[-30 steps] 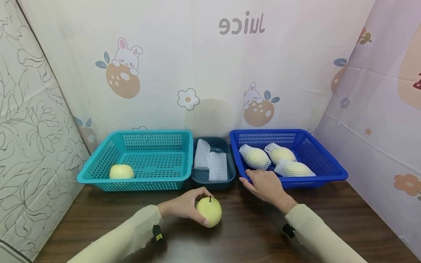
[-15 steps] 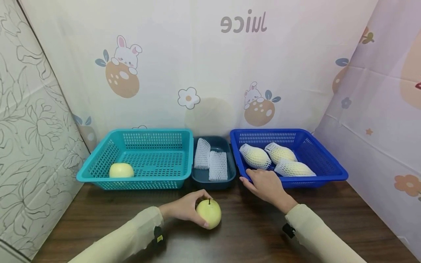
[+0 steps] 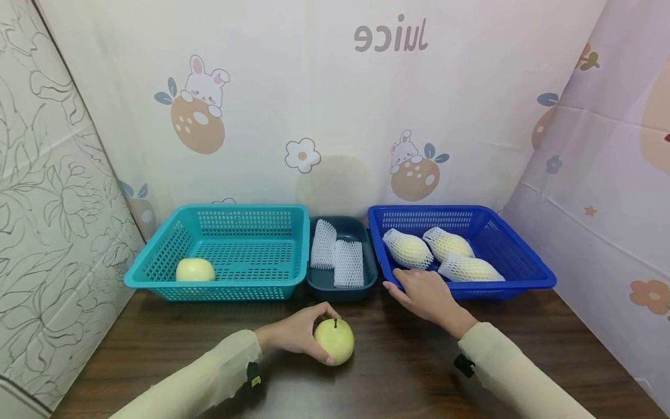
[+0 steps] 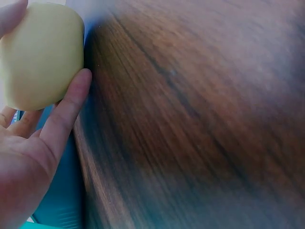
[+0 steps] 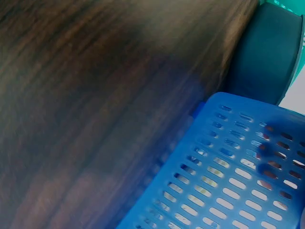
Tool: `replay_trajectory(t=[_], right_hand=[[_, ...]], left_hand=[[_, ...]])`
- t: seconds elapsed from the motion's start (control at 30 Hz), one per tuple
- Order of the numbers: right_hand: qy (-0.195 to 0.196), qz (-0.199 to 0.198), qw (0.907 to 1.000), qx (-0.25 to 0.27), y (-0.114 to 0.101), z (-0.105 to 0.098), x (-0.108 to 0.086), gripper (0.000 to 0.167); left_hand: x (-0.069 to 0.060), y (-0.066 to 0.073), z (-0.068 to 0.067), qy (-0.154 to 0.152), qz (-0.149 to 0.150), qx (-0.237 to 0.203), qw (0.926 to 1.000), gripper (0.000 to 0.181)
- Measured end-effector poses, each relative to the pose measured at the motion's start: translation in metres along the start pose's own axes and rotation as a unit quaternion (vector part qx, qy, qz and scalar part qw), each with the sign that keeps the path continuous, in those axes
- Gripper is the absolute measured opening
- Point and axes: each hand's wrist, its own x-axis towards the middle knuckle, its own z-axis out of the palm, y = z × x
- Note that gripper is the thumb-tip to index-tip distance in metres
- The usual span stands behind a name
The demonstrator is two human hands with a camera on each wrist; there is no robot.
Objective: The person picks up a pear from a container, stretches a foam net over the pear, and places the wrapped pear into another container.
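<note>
Pale cloth printed with rabbits, orange fruit and flowers (image 3: 345, 105) hangs behind a dark brown wood-grain table (image 3: 408, 384), where three plastic containers stand in a row. On the near part of the table area, the person's left hand (image 3: 298, 333) grips a round yellow-green pear with a short dark stem (image 3: 335, 341), thumb on the near side and fingers on the far side; whether its base touches the table is unclear. Well apart from it, the right hand (image 3: 426, 295) lies over the near rim of a deep blue slotted plastic basket (image 3: 523, 284), close to its left corner, its fingertips hidden, so a grip cannot be told. Inside that basket lie three pale yellow fruits in white foam netting (image 3: 408, 249). Between the baskets, a small dark teal plastic tray (image 3: 340, 294) holds two white foam net sleeves (image 3: 348, 265). Leftmost, a turquoise slotted plastic basket (image 3: 220, 285) holds one bare pale yellow fruit (image 3: 195, 270) near its front left corner. Both arms wear cream sleeves (image 3: 193, 372).
</note>
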Motion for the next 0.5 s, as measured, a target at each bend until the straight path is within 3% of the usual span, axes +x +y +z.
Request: replay_trajectory(t=[0.17, 0.33, 0.4, 0.5], right_hand=[[-0.054, 0.009, 0.9980, 0.034, -0.001, -0.006, 0.004, 0.042], [-0.126, 0.028, 0.9893, 0.069, -0.001, -0.019, 0.009, 0.050], [-0.133, 0.027, 0.9880, 0.074, 0.000, -0.026, 0.012, 0.049], [-0.110, 0.011, 0.9921, 0.061, 0.001, -0.038, 0.021, 0.044]], left_hand=[[-0.003, -0.001, 0.001, -0.001, 0.001, -0.007, 1.0000, 0.066], [-0.004, -0.002, 0.002, 0.000, 0.007, -0.009, 0.9999, 0.067], [-0.004, -0.002, 0.002, -0.002, 0.009, -0.008, 0.9999, 0.068], [-0.003, -0.001, 0.002, -0.007, 0.011, -0.011, 0.9999, 0.068]])
